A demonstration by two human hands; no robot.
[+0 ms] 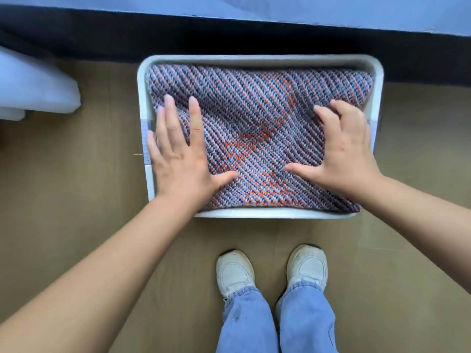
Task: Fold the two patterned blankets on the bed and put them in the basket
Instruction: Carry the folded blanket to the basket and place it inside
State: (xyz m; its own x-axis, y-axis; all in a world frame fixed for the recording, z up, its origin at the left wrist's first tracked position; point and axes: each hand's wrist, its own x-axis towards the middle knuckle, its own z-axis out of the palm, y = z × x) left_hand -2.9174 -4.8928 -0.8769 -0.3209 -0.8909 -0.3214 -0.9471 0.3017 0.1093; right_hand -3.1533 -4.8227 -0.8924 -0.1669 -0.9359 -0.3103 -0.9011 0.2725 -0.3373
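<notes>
1. Tan floor [76, 200], flat and matte, ran under a bed [331, 11] whose blue sheet and dark base were cut off at the top.
2. A white rectangular basket [254, 59] with rounded corners stood on the floor beside the bed.
3. One folded blanket [254, 118], chunky knit in diagonal navy, pale blue, white and orange stripes, filled the basket; anything beneath was hidden.
4. The left hand [178, 154] lay flat on the blanket's left side, fingers [196, 115] straight.
5. The right hand [344, 149] rested on its right side, fingers bent, tips sunk in the knit; gripping or merely pressing, I could not tell.
</notes>
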